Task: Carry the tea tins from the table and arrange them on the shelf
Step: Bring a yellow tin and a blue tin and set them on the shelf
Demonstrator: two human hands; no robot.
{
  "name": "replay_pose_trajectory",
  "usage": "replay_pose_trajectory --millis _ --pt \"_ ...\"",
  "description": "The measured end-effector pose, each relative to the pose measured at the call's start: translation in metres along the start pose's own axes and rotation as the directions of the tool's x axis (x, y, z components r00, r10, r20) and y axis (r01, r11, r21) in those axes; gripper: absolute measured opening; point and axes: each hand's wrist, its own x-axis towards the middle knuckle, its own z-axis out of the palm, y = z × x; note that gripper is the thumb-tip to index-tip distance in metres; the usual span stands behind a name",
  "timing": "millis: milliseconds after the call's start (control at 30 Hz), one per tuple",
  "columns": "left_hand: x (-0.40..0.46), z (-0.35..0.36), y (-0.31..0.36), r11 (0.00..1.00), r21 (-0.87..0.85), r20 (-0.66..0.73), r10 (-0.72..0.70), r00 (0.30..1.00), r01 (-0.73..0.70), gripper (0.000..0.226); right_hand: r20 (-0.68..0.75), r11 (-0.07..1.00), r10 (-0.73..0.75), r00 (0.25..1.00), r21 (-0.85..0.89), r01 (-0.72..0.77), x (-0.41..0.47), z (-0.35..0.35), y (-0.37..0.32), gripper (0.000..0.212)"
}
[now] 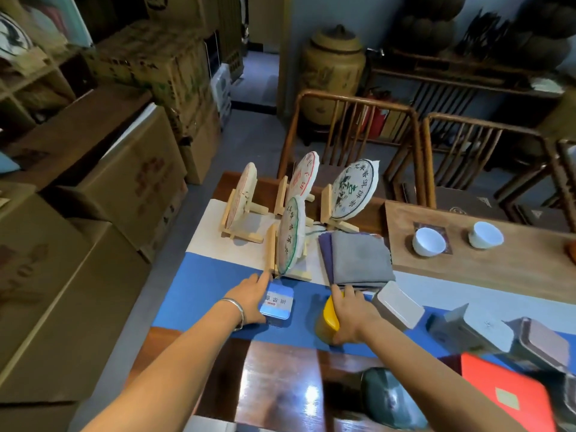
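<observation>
The left hand (249,299) is resting against the left side of a blue tea tin (278,304), which is lying flat on the blue runner (199,294) of the bench (280,385). Its grip is closing narrowly around the tin: the fingers are stretching along the far left edge while the thumb is hooking under the near corner, so the tin is sitting just to the right of the palm. A silver bangle (234,310) is circling that wrist.

The right hand (349,313) is covering a yellow tea tin (327,322), also standing on the runner, well apart from the blue one. The fingers are draping over the tin's top and right side, and the thumb is pressing at its near base, so the grip is holding the yellow tin, which is showing mostly to the left of the hand.

Just right of that hand a grey tin (400,305) is lying tilted, and further grey tins (480,328) are lying beyond it. Behind both hands, a folded grey cloth (358,257) and wrapped tea cakes on wooden stands (291,235) are sitting on the bench.
</observation>
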Motion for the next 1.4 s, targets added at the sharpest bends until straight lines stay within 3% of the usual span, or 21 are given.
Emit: replay_pose_trajectory --millis 333,467,700,867,1033,1200,1333,1400 --pt "-0.051 -0.001 -0.031 0.990 0.026 -0.060 -0.138 0.989 0.140 0.073 -0.047 0.979 -0.205 0.978 0.003 0.206 0.007 -0.018 -0.033 0.098" --pt "-0.105 -0.012 -0.068 0.958 -0.099 -0.170 -0.284 0.944 0.271 0.064 -0.038 0.933 -0.360 0.932 -0.041 0.358 0.011 -0.034 -0.094 0.094" --pt "-0.247 -0.028 -0.139 0.853 -0.266 -0.248 -0.510 0.824 0.448 0.055 -0.056 0.776 -0.628 0.776 -0.129 0.618 -0.008 -0.072 -0.242 0.083" --pt "-0.388 -0.051 -0.185 0.723 -0.418 -0.316 -0.683 0.659 0.549 0.058 -0.080 0.602 -0.795 0.601 -0.232 0.764 -0.049 -0.117 -0.376 0.096" --pt "-0.542 -0.069 -0.215 0.558 -0.576 -0.383 -0.830 0.405 0.597 0.068 -0.068 0.436 -0.898 0.434 -0.272 0.858 -0.121 -0.152 -0.527 0.107" --pt "-0.699 -0.080 -0.235 0.437 -0.590 -0.417 -0.885 0.207 0.678 0.064 0.005 0.246 -0.965 0.262 -0.336 0.909 -0.220 -0.174 -0.676 0.115" --pt "-0.805 -0.077 -0.237 0.348 -0.642 -0.412 -0.908 0.074 0.683 0.063 -0.015 0.049 -0.999 0.047 -0.381 0.923 -0.296 -0.180 -0.762 0.109" --pt "-0.848 -0.073 -0.233 0.310 -0.668 -0.402 -0.916 0.023 0.677 0.060 -0.007 -0.021 -1.000 -0.026 -0.393 0.919 -0.330 -0.183 -0.797 0.107"
